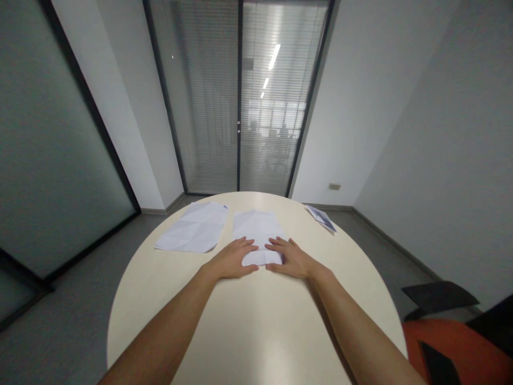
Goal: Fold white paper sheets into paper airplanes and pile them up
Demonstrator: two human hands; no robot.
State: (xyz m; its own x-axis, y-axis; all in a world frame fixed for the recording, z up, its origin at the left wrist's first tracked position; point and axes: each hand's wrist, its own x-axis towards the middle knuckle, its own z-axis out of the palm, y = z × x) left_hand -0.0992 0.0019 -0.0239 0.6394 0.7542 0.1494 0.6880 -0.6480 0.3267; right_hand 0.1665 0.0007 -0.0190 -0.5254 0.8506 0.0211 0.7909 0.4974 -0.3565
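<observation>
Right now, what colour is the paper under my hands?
White, with creases: the paper shows best in the head view.

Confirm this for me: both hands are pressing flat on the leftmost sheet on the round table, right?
Wrong sheet. The head view shows the left hand and right hand pressing flat on the middle sheet; the leftmost sheet lies beside it, untouched, on the round table.

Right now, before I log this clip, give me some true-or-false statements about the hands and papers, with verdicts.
1. The left hand and the right hand both lie flat on the middle sheet. True.
2. The table is square. False: the table is round.
3. A creased sheet lies left of the hands. True.
4. The right hand grips a pen. False: it is open and holds nothing.
</observation>
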